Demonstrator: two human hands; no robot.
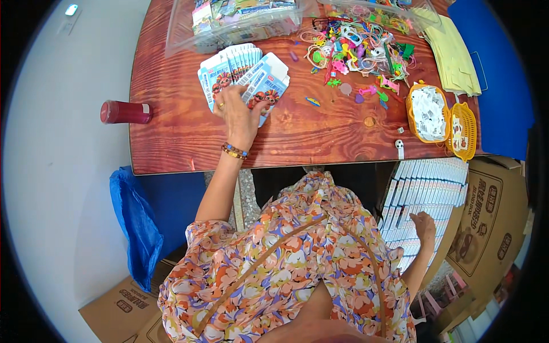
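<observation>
My left hand (237, 114), wearing a ring and a beaded bracelet, lies over fanned, flattened small blue-and-white cartons (269, 83) on the table. Its thumb and fingers are spread apart and touch the printed faces; whether one carton is pinched cannot be made out. More of these cartons (243, 57) fan out beyond the fingertips. Down at the right, my right hand (424, 227) hangs over a big cardboard box filled with rows of small white-and-blue boxes (423, 188). Its fingers are loosely bent and apart, and nothing shows in them.
A red bottle (126, 112) lies at the table's left edge. Clear plastic bins (240, 30) stand at the back, beside a heap of small colourful toys (360, 48). Yellow baskets (428, 113) with white packets, yellow sheets (452, 54) and a printed cardboard box (486, 211) are on the right.
</observation>
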